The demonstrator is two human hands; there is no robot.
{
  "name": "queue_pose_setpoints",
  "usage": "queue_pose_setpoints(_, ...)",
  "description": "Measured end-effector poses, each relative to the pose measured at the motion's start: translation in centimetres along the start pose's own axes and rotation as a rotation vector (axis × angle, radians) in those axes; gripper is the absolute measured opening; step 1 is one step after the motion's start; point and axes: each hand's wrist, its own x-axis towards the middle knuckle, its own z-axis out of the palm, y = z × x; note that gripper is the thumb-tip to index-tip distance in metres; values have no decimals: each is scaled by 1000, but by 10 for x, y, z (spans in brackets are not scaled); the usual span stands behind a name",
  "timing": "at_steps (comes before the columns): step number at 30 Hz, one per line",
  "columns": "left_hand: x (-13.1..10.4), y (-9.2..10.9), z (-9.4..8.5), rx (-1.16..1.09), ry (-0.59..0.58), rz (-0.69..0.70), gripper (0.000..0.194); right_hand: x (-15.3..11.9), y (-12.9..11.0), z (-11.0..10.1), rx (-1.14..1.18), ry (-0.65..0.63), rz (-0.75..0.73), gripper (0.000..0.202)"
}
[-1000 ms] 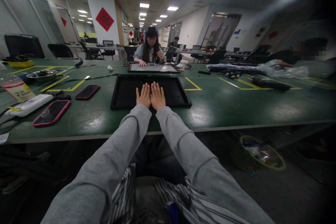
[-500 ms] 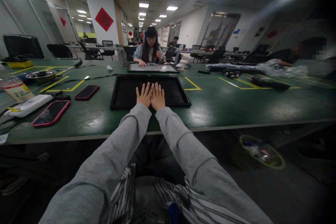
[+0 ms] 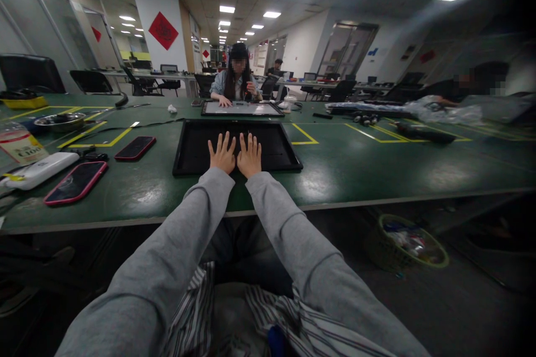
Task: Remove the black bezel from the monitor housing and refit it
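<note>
A black rectangular frame with a raised rim (image 3: 190, 148) lies flat on the green table in front of me; it looks like a shallow tray or a screen's housing. Over its near edge is my left hand (image 3: 222, 153), palm down, fingers spread. Beside it, a small gap apart, my right hand (image 3: 249, 155) lies palm down with its fingers stretched out. Neither hand grips anything. Whether the palms press on the black surface or hover just above it, I cannot tell.
Two phones, a red-edged one (image 3: 135, 148) and a pink-cased one (image 3: 76, 183), lie left, near a white device (image 3: 48, 170) and a bottle (image 3: 20, 145). Opposite, a person (image 3: 237, 81) touches a flat panel (image 3: 209, 107). A basket (image 3: 412, 242) stands below right.
My hands have moved apart; their index fingers and thumbs were close together before, and now a gap shows between them. The view has shifted slightly. The black frame stays in place.
</note>
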Motion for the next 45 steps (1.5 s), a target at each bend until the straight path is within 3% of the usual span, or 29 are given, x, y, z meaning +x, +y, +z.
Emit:
queue_pose_setpoints(3, -2, -16, -18, 13, 61, -163, 70, -1, -1, -3, 13, 59, -2, 73)
queue_pose_setpoints(7, -12, -64, -47, 76, 153, -343, 67, 0, 1, -7, 36, 127, -30, 70)
queue_pose_setpoints(10, -26, -99, -61, 101, 72, -500, 66, 1, 2, -11, 75, 157, -30, 60)
queue_pose_setpoints(12, -34, -112, -64, 109, 10, -583, 66, 2, 2, -13, 104, 165, -41, 53)
queue_pose_setpoints(24, -33, -123, -52, 132, -35, -612, 62, 3, 4, -6, 173, 275, -230, 23)
queue_pose_setpoints(29, -33, -124, -53, 117, -67, -615, 63, 3, 4, -6, 137, 261, -242, 21)
queue_pose_setpoints(37, -35, -116, -53, 144, -7, -648, 56, 5, 10, -7, 150, 276, -215, 20)
queue_pose_setpoints(40, -35, -121, -49, 141, -1, -654, 56, 8, 22, -15, 177, 283, -100, 22)
queue_pose_setpoints(45, -34, -125, -45, 135, 24, -679, 49, 7, 76, -27, 130, 325, 405, 32)
